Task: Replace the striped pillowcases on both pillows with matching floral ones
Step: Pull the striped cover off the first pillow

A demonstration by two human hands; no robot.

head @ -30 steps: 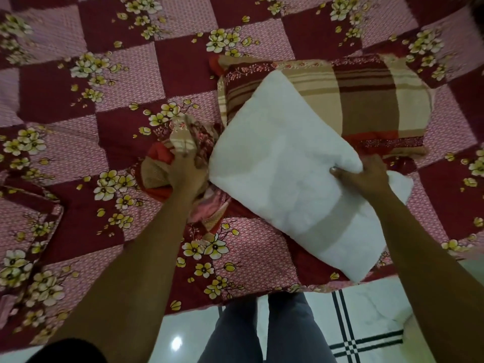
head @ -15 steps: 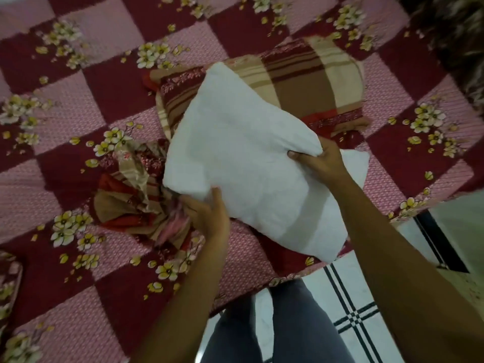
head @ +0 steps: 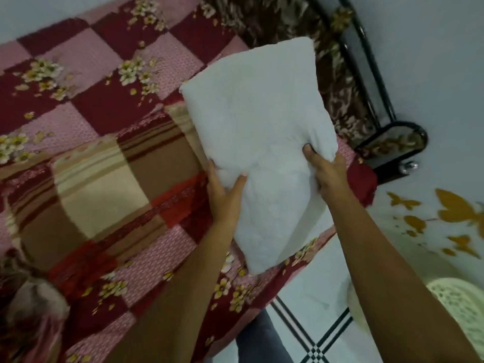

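White bare pillow (head: 262, 121), full striped pillowcase (head: 104, 184)

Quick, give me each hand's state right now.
Left hand: grips the bare white pillow.
Right hand: grips the same pillow.

Striped pillow (head: 104, 184) beside open bedspread (head: 78, 108)

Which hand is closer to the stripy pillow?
Left. The left hand grips the white pillow right beside the stripy pillow; the right hand grips the opposite side, farther away.
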